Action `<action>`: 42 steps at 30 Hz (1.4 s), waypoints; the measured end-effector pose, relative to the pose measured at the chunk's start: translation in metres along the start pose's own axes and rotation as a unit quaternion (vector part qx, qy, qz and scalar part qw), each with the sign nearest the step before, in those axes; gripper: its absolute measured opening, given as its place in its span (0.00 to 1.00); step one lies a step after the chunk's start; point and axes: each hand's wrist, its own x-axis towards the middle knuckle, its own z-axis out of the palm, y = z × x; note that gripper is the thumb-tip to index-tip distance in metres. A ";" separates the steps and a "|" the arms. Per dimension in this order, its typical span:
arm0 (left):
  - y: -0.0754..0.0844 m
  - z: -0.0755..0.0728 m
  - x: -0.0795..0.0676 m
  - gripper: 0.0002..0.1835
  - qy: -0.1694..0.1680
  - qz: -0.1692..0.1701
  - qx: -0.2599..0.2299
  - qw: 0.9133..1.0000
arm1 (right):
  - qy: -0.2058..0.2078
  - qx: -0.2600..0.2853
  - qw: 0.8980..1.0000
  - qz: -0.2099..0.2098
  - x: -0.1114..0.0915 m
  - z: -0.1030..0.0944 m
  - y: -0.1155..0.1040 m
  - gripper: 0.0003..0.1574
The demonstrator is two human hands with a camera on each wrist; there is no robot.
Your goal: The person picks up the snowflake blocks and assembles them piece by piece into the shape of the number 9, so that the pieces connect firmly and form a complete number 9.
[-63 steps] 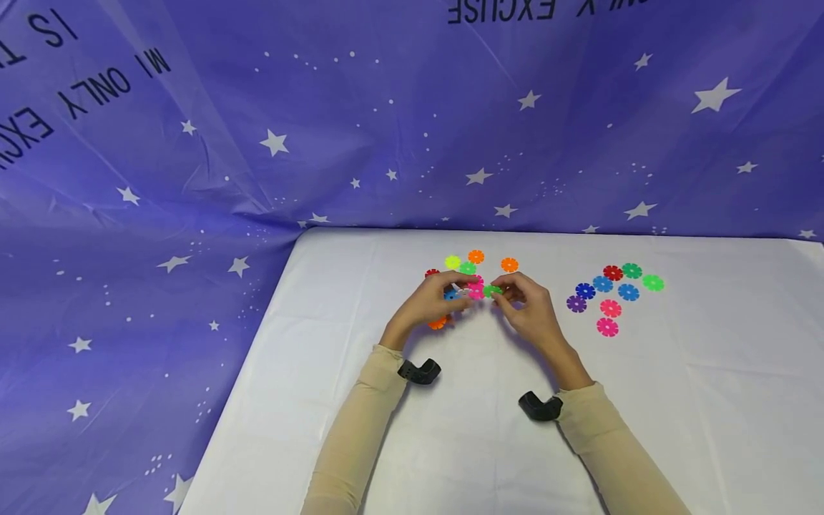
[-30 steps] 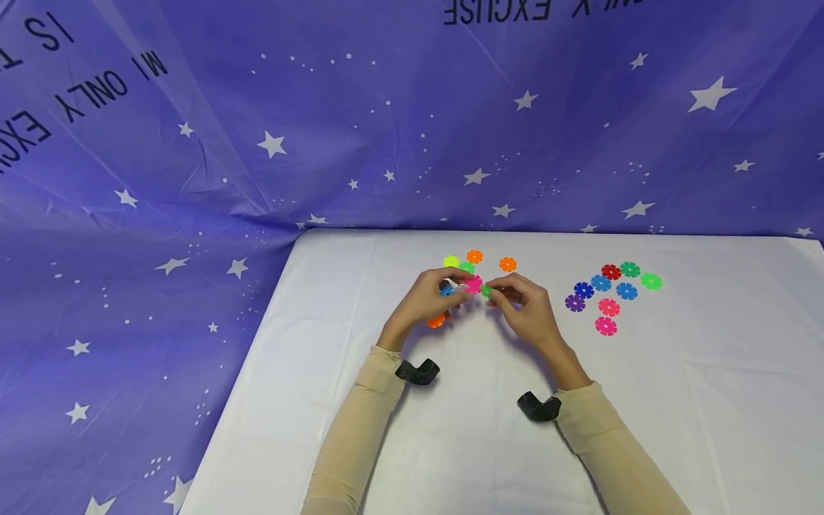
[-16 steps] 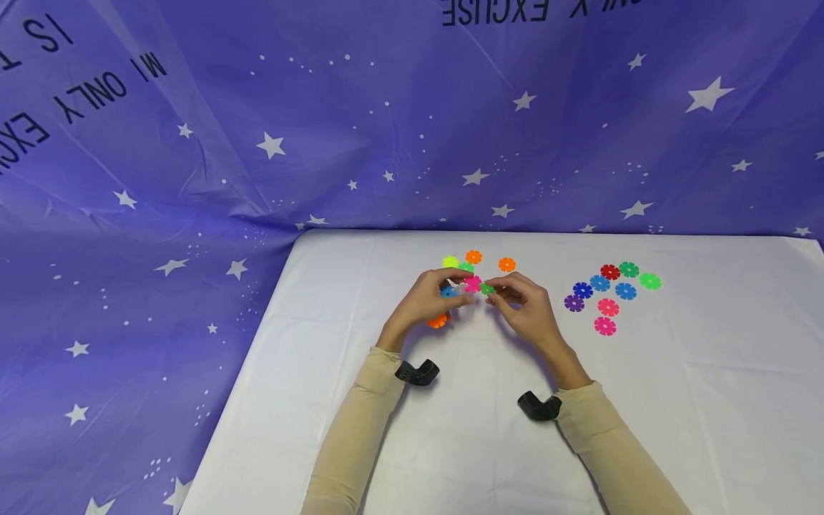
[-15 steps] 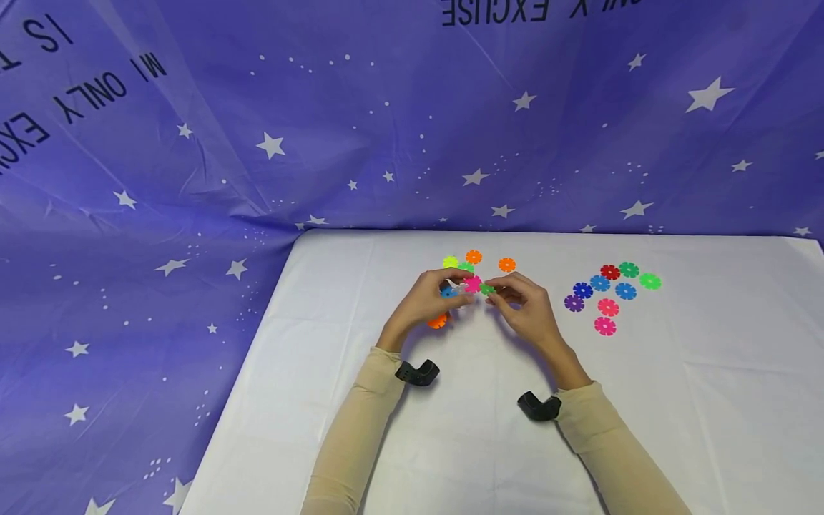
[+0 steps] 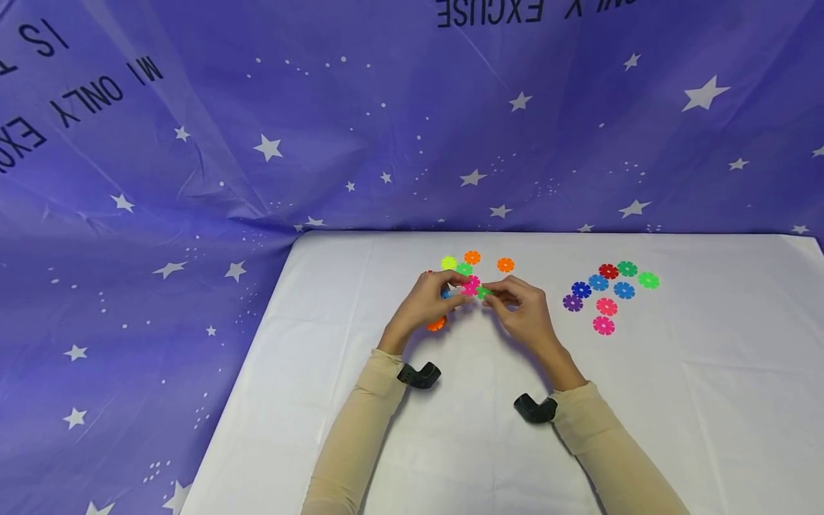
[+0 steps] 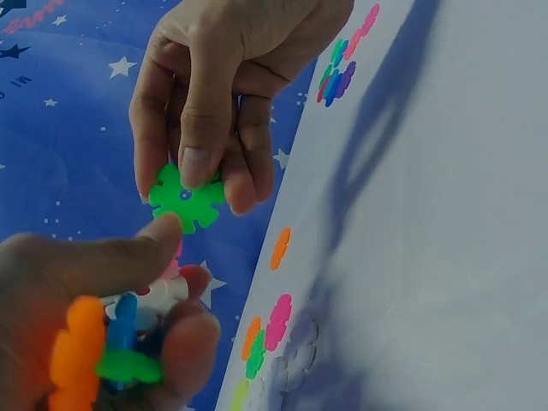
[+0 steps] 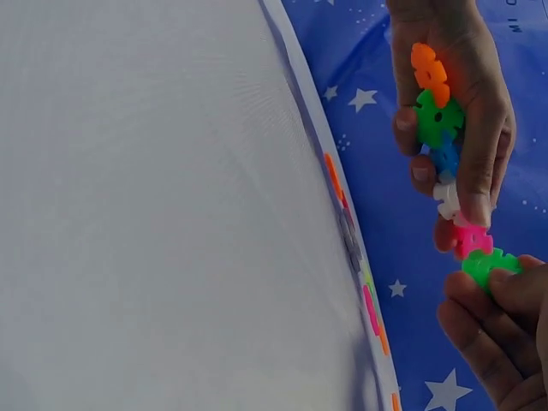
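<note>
My left hand (image 5: pixel 421 304) holds a short chain of notched plastic snowflake discs. In the right wrist view the chain runs from an orange disc (image 7: pixel 430 75) through a green disc (image 7: pixel 439 118), a blue disc (image 7: pixel 445 160) and a white disc (image 7: pixel 447 199) to a pink disc (image 7: pixel 473 241). My right hand (image 5: pixel 524 311) pinches another green disc (image 6: pixel 188 205) between thumb and fingers, right at the pink disc's edge. The left thumb tip lies against this green disc in the left wrist view. Left fingers partly hide the chain's middle.
Behind the hands, loose discs lie on the white-covered table (image 5: pixel 463 443), among them an orange disc (image 5: pixel 505 265) and a yellow disc (image 5: pixel 448 263). A second group, with a red disc (image 5: pixel 608 272) and a purple disc (image 5: pixel 572 303), lies to the right. A purple starry cloth (image 5: pixel 386 143) hangs behind.
The green disc in the right hand has changed its tilt while staying beside the pink disc. Both hands have shifted only slightly, and the right fingers have re-angled on the disc.
</note>
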 end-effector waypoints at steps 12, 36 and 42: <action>0.006 -0.002 -0.002 0.19 -0.013 -0.030 0.010 0.999 | -0.009 0.017 1.000 0.018 -0.003 0.003 0.023 0.16; -0.021 -0.021 -0.003 0.19 0.009 -0.033 0.009 0.999 | -0.166 -0.108 0.973 0.121 0.009 0.008 0.061 0.17; -0.028 -0.024 -0.010 0.20 -0.007 -0.031 -0.001 0.999 | -0.215 -0.199 0.951 0.097 0.020 0.030 0.062 0.17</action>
